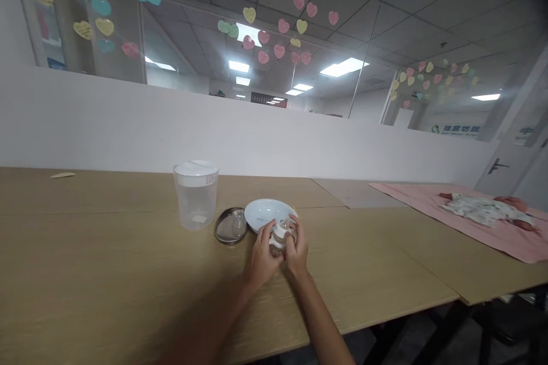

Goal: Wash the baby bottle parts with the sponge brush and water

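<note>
A baby bottle with a white collar and a clear teat stands between my hands, just in front of a white bowl. My left hand wraps the bottle from the left, fingers closed on its side. On the other side my right hand grips near the collar with thumb and fingers. Most of the bottle's lower body is hidden by my hands. Left of the bowl, a round metal tray holds a clear dome-shaped cap.
A clear plastic tub with a white lid stands behind the metal tray. On the right, a baby doll in patterned clothes lies on a pink mat. A thin yellowish piece lies far left. A white wall runs behind the wooden table.
</note>
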{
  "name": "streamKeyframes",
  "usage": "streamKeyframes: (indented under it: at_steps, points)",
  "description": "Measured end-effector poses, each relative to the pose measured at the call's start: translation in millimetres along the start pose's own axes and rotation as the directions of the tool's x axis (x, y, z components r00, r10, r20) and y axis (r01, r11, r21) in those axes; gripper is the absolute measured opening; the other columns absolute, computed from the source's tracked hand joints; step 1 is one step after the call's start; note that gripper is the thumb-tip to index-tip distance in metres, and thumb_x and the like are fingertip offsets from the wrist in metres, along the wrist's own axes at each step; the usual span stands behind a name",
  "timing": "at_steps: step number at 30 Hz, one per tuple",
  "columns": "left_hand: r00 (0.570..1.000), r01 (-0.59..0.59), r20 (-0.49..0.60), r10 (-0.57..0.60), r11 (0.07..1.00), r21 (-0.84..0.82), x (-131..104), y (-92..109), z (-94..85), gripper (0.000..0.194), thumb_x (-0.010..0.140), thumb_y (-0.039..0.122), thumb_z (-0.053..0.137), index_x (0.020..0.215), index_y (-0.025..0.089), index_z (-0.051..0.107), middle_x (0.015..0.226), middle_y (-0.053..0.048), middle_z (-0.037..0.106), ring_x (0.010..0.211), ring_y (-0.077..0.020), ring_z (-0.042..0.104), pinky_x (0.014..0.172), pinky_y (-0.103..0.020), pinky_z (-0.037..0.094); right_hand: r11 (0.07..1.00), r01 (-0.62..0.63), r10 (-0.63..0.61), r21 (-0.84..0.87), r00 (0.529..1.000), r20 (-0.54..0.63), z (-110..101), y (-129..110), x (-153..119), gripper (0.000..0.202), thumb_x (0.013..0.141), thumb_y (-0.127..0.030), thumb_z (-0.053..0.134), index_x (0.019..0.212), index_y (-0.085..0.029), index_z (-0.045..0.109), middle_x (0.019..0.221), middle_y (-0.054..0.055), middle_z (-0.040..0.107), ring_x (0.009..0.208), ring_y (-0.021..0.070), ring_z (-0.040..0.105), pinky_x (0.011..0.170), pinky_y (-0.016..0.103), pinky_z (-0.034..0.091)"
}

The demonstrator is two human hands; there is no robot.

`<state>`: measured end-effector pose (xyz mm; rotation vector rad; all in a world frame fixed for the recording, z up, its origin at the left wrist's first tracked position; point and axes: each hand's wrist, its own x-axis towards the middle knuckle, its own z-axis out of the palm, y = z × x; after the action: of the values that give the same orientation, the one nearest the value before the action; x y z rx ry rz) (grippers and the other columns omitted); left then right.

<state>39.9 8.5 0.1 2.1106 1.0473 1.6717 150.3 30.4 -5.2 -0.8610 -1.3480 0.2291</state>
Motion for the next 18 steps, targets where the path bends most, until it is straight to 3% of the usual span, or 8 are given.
streamKeyframes:
  at_steps: [8,18]
  points:
    - [0.999,0.032,0.032,-0.031,0.999,-0.009,0.7,-7.9,2.6,0.067,0.071,0.009,0.052,0.134,0.020,0.031,0.133,-0.012,0.046,0.117,-0.0219,0.050,0.098,-0.037,0.042,0.997,0.051,-0.052,-0.058,0.999,-0.009,1.7,-5.9,1.0,0.049,0.080,-0.034,0.055,0.125,-0.018,0.046,0.117,0.012,0.058,0.106,0.0225,0.056,0.090,0.039,0.046]
    - [0.995,0.073,0.067,-0.072,0.997,-0.019,0.2,-4.7,1.5,0.069,0.071,0.012,0.054,0.136,0.019,0.030,0.132,-0.011,0.050,0.119,-0.0224,0.050,0.097,-0.036,0.043,0.989,0.059,-0.048,0.136,0.995,-0.087,7.1,-4.4,-3.6,0.050,0.084,-0.031,0.050,0.130,-0.016,0.040,0.117,0.014,0.059,0.106,0.0224,0.058,0.092,0.042,0.047]
